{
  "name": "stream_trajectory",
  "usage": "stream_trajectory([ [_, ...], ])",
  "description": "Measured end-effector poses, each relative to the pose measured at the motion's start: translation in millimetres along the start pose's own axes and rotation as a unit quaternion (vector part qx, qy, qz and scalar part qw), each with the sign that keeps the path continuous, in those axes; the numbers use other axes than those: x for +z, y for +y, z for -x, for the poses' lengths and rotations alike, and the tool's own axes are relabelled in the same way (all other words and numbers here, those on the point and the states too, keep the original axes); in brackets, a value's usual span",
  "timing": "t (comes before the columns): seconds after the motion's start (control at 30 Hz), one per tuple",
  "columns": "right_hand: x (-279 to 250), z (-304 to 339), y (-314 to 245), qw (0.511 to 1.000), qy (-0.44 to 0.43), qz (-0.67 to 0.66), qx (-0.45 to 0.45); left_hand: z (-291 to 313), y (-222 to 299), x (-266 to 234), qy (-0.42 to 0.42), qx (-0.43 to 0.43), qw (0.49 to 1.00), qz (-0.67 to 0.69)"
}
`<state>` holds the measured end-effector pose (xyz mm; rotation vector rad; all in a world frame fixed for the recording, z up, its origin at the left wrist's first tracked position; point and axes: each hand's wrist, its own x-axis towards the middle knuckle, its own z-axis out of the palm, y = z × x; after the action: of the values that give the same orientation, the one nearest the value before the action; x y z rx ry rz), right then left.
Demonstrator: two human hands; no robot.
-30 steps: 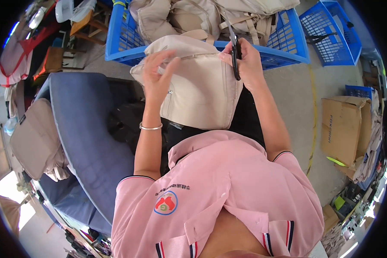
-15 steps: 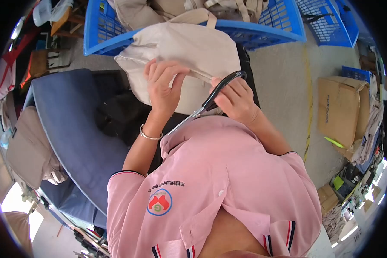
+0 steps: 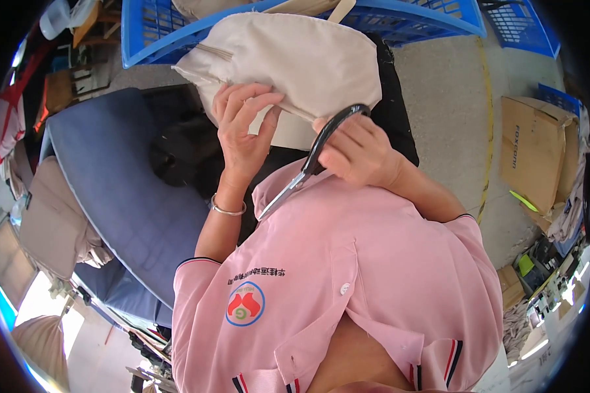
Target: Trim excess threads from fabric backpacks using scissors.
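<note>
A beige cloth bag lies across my lap, its upper part against the blue crate. My left hand, with a bangle at the wrist, has its fingers curled on the bag's near edge, thumb and forefinger pinching the seam. Black-handled scissors are in my right hand, blades angled down-left toward my pink shirt. The right fingertips also meet the bag's edge, so the seam runs between both hands. Whether the scissor blades are fully closed I cannot tell.
The blue plastic crate with beige cloth stands just beyond the bag. Another blue crate is at the far right. A blue padded piece curves along my left. A cardboard box stands on the floor at right, past a yellow line.
The bag's body appears spread wider and flatter, its strap less visible at the crate. The scissors stay in my right hand, and both hands keep to the seam. The whole view has shifted slightly.
</note>
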<state>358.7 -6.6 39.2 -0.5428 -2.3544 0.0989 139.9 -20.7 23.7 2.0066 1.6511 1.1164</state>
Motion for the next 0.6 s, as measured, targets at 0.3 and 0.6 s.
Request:
stream_trajectory([
  [0.3, -16, -40, 72, 0.877, 0.073, -0.176, 0.442, -97, -16, 22, -0.11, -0.042, 0.978, 0.175],
  [0.6, -19, 18, 77, 0.735, 0.213, -0.316, 0.561, -131, -3, 28, -0.118, -0.12, 0.952, 0.257],
])
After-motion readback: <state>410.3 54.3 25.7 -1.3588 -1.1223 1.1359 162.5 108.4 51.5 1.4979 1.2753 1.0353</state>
